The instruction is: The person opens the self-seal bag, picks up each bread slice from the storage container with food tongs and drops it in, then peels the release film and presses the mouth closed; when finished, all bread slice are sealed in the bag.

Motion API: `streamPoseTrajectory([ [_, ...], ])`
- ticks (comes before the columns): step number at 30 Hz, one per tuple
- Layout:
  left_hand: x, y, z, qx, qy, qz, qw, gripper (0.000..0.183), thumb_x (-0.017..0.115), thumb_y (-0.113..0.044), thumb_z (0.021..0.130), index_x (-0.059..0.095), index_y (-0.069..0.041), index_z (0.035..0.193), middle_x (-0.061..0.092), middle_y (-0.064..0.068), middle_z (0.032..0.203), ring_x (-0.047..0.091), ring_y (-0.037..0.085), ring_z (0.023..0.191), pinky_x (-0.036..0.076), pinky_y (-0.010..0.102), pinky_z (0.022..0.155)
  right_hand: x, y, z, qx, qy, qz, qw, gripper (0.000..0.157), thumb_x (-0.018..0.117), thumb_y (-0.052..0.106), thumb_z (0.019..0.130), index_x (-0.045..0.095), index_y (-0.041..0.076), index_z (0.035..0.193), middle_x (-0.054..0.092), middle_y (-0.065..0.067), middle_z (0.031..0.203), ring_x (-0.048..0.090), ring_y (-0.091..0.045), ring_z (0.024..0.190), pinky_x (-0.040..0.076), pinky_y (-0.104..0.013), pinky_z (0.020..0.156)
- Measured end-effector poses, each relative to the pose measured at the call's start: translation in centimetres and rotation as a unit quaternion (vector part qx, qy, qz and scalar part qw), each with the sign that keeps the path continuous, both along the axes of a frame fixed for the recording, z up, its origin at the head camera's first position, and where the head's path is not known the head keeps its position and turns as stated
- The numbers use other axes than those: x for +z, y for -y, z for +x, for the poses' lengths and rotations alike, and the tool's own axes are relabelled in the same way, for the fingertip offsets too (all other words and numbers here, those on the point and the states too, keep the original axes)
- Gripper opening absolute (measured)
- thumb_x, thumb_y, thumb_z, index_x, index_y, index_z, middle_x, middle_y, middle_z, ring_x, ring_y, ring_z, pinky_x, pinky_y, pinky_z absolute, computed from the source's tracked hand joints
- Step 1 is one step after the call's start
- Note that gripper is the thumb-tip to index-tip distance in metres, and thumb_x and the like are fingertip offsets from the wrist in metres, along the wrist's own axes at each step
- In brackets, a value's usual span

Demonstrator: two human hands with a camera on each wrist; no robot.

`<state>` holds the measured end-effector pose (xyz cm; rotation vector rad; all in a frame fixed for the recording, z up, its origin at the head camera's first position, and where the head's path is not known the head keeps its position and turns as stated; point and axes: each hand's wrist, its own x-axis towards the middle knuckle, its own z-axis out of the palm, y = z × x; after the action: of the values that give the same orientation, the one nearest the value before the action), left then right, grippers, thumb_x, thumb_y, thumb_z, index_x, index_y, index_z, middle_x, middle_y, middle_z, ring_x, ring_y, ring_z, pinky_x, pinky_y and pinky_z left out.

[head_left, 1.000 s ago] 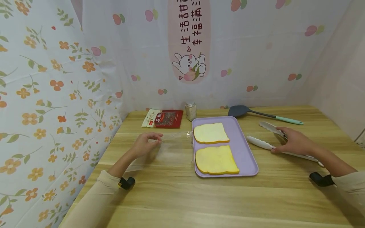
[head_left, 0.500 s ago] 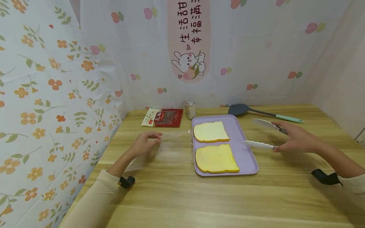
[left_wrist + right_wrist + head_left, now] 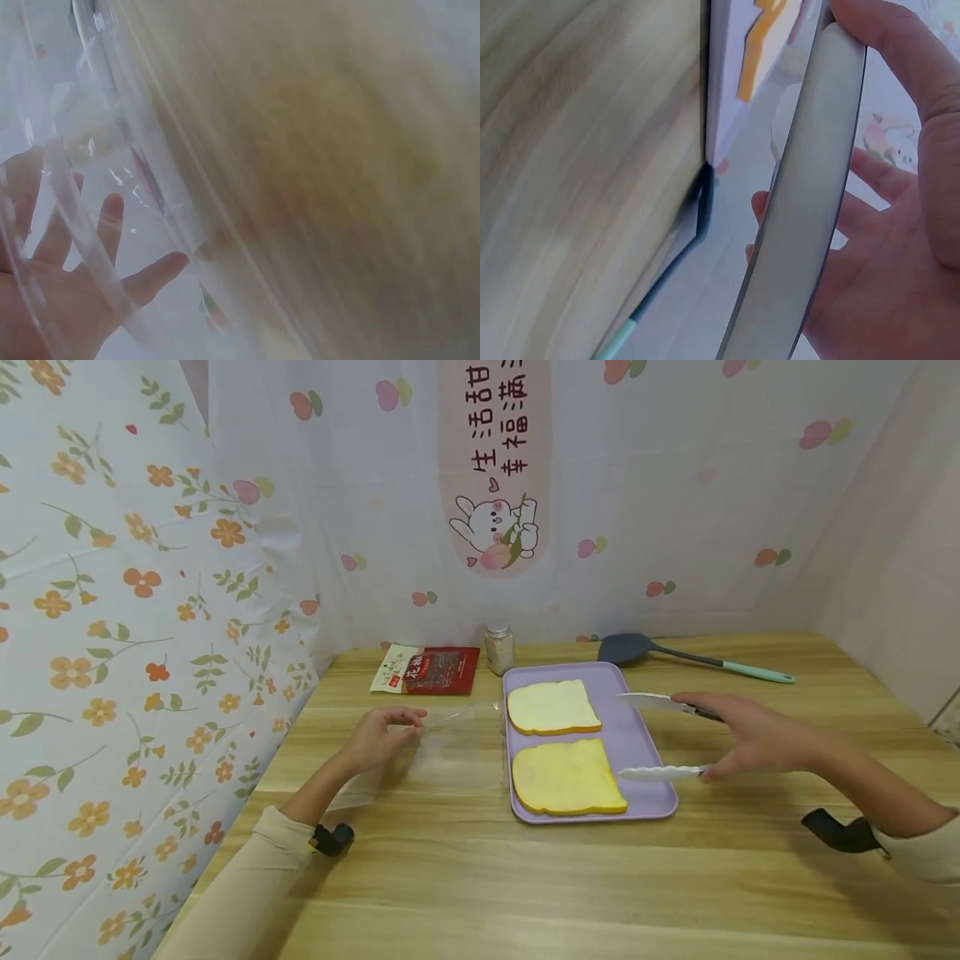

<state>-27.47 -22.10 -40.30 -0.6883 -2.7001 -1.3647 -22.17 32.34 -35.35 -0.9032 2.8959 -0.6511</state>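
Note:
My left hand (image 3: 381, 739) is at a clear plastic bag (image 3: 453, 756) left of the tray; in the left wrist view its fingers are spread, with the clear film in front of them. In my right hand (image 3: 757, 735) are metal tongs (image 3: 663, 773), held between thumb and fingers, arms apart. The tong tips extend over the right part of the purple tray (image 3: 637, 743), close to two bread slices. The pale slice (image 3: 553, 706) lies at the back and the yellow slice (image 3: 567, 775) in front. Near the tong arm (image 3: 802, 187) in the right wrist view, my fingers show behind it.
Behind the bag lies a red and white spice packet (image 3: 427, 670), with a small glass jar (image 3: 499, 649) beside it. A dark spatula (image 3: 626, 648) with a mint handle lies behind the tray. Patterned curtains (image 3: 360, 527) hang behind and left of the wooden table (image 3: 465, 877).
My right hand has raised the tongs off the table and brought them left, so their spread tips now reach over the tray. My left hand and the bag have stayed in place.

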Motion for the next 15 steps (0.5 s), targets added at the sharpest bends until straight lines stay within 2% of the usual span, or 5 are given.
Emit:
streamPoseTrajectory([
  [5, 0.2, -0.1, 0.2, -0.004, 0.000, -0.004, 1.0000, 0.009, 0.065, -0.002, 0.094, 0.070, 0.006, 0.095, 0.065, 0.022, 0.124, 0.060, 0.043, 0.114, 0.043, 0.061, 0.098, -0.6, 1.1, 0.2, 0.020, 0.013, -0.004, 1.000, 0.101, 0.094, 0.038, 0.064, 0.044, 0.004, 0.145, 0.050, -0.015, 0.145, 0.045, -0.040, 0.130, 0.040, -0.064, 0.098],
  [12, 3.0, -1.2, 2.4, -0.011, 0.000, -0.006, 0.9999, 0.010, 0.063, 0.003, 0.094, 0.067, 0.011, 0.094, 0.064, 0.028, 0.122, 0.061, 0.046, 0.111, 0.043, 0.062, 0.097, -1.3, 1.8, 0.3, 0.031, 0.032, -0.007, 0.999, 0.101, 0.094, 0.039, 0.064, 0.044, 0.009, 0.146, 0.048, -0.015, 0.147, 0.044, -0.042, 0.130, 0.041, -0.065, 0.097],
  [15, 3.4, -1.3, 2.7, -0.011, -0.001, -0.010, 0.9999, 0.010, 0.063, 0.002, 0.094, 0.067, 0.011, 0.094, 0.064, 0.028, 0.122, 0.062, 0.045, 0.111, 0.043, 0.061, 0.097, -1.5, 1.9, 0.3, 0.033, 0.027, -0.008, 0.999, 0.102, 0.094, 0.039, 0.062, 0.043, 0.011, 0.147, 0.047, -0.015, 0.147, 0.044, -0.041, 0.130, 0.040, -0.065, 0.097],
])
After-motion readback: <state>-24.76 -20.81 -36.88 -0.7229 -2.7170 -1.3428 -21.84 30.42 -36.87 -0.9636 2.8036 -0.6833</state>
